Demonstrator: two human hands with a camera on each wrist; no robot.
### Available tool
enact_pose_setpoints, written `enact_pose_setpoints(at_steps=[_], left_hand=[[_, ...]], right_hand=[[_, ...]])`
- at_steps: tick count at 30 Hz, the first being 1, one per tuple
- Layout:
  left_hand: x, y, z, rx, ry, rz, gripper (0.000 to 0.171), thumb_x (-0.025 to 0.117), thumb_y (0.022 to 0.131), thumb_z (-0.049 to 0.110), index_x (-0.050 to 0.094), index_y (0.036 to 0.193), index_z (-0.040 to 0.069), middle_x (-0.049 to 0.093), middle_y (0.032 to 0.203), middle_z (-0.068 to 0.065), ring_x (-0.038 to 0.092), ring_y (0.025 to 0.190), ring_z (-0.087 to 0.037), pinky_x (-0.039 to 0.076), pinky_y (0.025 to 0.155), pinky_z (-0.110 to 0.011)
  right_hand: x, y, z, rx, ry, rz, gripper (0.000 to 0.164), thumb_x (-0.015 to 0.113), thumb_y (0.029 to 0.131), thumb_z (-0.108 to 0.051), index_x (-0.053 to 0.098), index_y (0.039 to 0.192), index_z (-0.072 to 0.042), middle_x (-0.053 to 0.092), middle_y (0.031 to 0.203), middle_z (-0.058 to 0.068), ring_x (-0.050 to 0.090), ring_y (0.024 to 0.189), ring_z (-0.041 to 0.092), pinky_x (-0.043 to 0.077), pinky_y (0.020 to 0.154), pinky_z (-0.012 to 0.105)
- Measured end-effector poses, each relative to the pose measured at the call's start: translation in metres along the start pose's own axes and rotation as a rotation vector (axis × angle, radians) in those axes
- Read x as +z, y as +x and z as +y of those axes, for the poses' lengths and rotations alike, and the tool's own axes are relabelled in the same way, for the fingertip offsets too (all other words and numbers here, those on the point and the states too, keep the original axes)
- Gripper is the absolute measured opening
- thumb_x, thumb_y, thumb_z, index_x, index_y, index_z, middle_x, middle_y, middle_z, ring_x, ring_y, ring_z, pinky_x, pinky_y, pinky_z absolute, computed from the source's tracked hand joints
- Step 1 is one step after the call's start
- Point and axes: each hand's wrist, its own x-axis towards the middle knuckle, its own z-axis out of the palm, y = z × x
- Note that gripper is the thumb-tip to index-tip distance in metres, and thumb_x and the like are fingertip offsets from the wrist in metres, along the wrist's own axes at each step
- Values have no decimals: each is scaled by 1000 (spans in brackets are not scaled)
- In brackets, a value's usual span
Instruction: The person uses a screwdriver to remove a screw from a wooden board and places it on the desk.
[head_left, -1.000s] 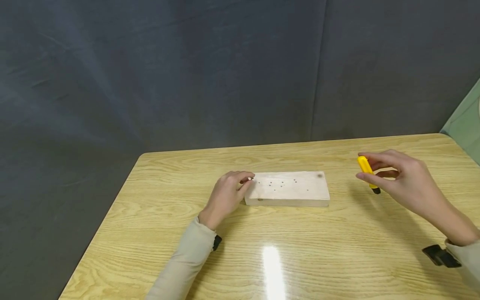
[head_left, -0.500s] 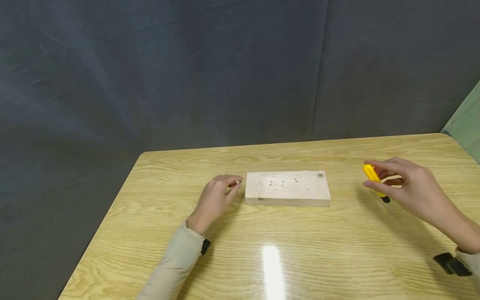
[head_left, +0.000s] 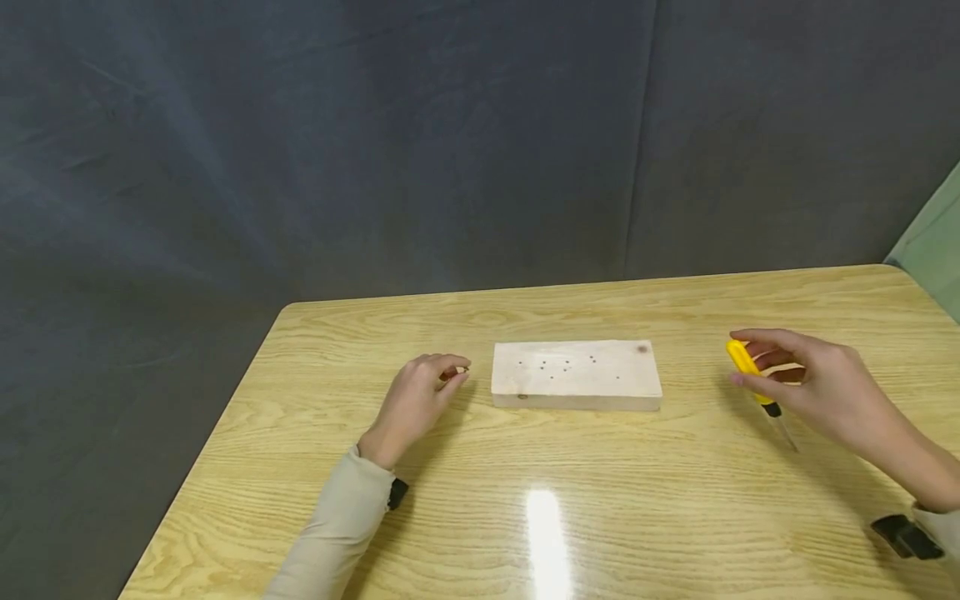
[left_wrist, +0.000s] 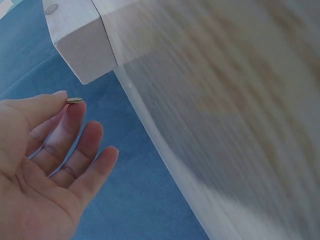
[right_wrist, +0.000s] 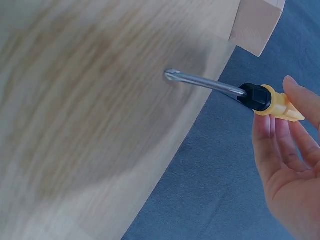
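My left hand point(head_left: 411, 404) is over the table, left of a pale wooden block point(head_left: 577, 371). Thumb and forefinger pinch a small brass-coloured screw point(left_wrist: 74, 100), its tip poking past the fingertips in the left wrist view. Several small dark holes dot the block's top. To the right of the block, my right hand point(head_left: 817, 383) holds a screwdriver point(head_left: 744, 358) by its yellow handle, between thumb and fingers. Its black collar and metal shaft point(right_wrist: 205, 82) slant down toward the table, and a cross-shaped tip shows in the right wrist view.
The wood-grain table point(head_left: 637, 500) has a rounded far-left corner. A dark cloth point(head_left: 450, 150) hangs behind and to the left of it. Something pale green point(head_left: 933, 242) stands beyond the right edge. Each wrist wears a black device point(head_left: 906, 536).
The left hand has drawn away leftward from the block's left end with the screw. The right hand has moved slightly nearer, and the screwdriver has tilted so its shaft now shows.
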Motion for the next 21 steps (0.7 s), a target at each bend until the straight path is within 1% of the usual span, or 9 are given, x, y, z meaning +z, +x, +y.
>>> enact_pose_setpoints(at_steps=[4, 8, 13, 16, 21], left_hand=[[-2, -2, -3, -14, -3, -20, 19, 67, 95, 13, 75, 112, 8, 75, 99, -7, 67, 83, -16, 58, 71, -30], [-4, -3, -8, -22, -5, -28, 19, 67, 95, 12, 75, 112, 7, 75, 101, -7, 68, 83, -16, 58, 71, -30], [-4, -3, -13, -18, -1, -42, 18, 68, 94, 11, 75, 111, 7, 75, 99, -7, 68, 81, -15, 57, 70, -29], [-5, -3, -16, -20, 7, -66, 18, 68, 94, 10, 75, 110, 8, 75, 98, -7, 67, 79, -13, 56, 68, -27], [-5, -2, -20, -35, -12, -115, 18, 68, 94, 9, 75, 110, 8, 76, 97, -6, 64, 73, -8, 52, 62, -22]], right_hand=[[1, -2, 3, 4, -2, -12, 54, 86, 66, 8, 69, 117, 1, 72, 94, 18, 47, 80, -25, 48, 60, 3], [1, -3, 7, 4, -10, -49, 52, 85, 68, 6, 68, 117, 2, 73, 97, 20, 45, 82, -26, 48, 60, 3], [3, -4, 11, 3, -23, -89, 51, 85, 69, 3, 68, 117, 1, 73, 99, 20, 45, 83, -25, 48, 59, 4], [5, -5, 13, -3, -25, -111, 49, 86, 70, 2, 70, 116, 0, 74, 100, 18, 47, 83, -24, 49, 59, 5], [8, -6, 15, -32, -31, -144, 45, 85, 68, 4, 72, 111, -1, 74, 100, 16, 51, 83, -21, 51, 59, 7]])
